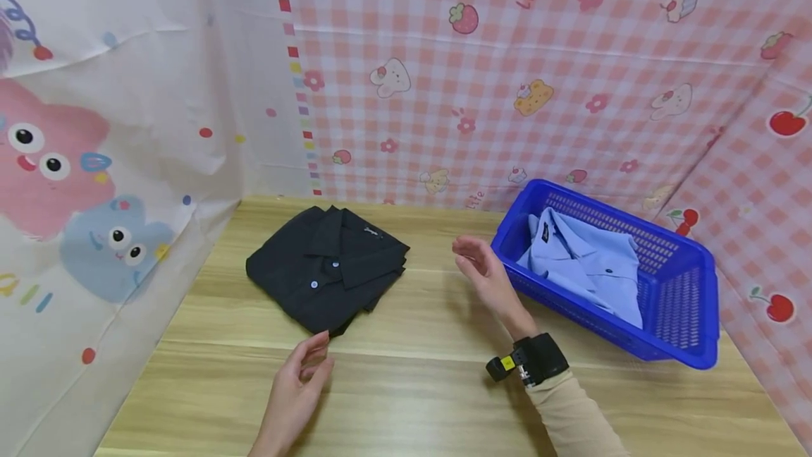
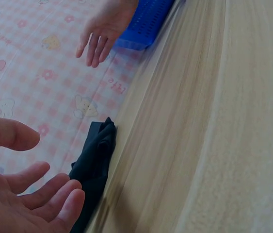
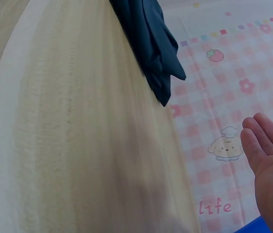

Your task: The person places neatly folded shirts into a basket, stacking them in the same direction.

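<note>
A folded black shirt (image 1: 326, 270) with a collar and pale buttons lies on the wooden table in the head view. My left hand (image 1: 297, 379) hovers by its near edge, fingers relaxed and holding nothing; in the left wrist view that hand (image 2: 34, 184) has its fingers spread loosely. To the right of the shirt, my right hand (image 1: 491, 281) is raised beside the basket's left end, also holding nothing. The right wrist view shows its fingers (image 3: 267, 136) extended. A folded light blue shirt (image 1: 586, 263) rests inside the blue plastic basket (image 1: 688, 316).
The wooden table (image 1: 406, 393) runs up to a pink checked cloth (image 1: 431, 118) hung behind it. A white printed cloth (image 1: 139, 147) hangs along the left side. The basket stands at an angle on the right, near another checked cloth (image 1: 767, 231).
</note>
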A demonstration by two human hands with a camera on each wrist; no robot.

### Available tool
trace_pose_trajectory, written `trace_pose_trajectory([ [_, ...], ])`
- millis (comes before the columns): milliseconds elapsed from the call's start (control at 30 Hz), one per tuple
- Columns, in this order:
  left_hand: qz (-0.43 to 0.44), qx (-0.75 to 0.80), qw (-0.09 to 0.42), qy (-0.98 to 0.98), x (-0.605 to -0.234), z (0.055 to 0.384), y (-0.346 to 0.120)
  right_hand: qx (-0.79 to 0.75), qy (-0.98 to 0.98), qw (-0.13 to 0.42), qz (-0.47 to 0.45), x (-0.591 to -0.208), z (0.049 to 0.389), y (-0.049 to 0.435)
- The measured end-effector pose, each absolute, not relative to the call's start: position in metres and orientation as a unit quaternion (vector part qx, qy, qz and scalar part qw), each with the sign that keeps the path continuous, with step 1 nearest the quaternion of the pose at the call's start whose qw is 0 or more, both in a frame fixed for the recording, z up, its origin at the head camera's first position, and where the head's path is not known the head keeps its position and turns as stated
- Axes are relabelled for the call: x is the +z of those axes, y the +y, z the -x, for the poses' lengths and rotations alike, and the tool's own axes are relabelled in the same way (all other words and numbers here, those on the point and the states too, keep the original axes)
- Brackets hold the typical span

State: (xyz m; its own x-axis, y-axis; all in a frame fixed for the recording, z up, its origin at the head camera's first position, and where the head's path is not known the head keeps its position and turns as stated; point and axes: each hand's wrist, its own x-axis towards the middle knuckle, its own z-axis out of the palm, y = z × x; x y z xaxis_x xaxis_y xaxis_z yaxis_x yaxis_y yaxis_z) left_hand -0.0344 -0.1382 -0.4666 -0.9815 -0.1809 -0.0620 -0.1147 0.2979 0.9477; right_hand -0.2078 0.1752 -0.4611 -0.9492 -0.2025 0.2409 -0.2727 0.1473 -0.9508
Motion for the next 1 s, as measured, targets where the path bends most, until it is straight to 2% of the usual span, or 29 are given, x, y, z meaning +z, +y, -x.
trace_pose_trajectory([
  [433, -0.097, -0.586, 0.036, -0.804, -0.472, 0.030, -0.147, 0.635, -0.757, 0.010, -0.155, -0.470, 0.212, 0.167],
  [1000, -0.106, -0.592, 0.045, -0.798, -0.473, 0.029, -0.154, 0.644, -0.751, -0.038, -0.142, -0.479, 0.219, 0.148],
])
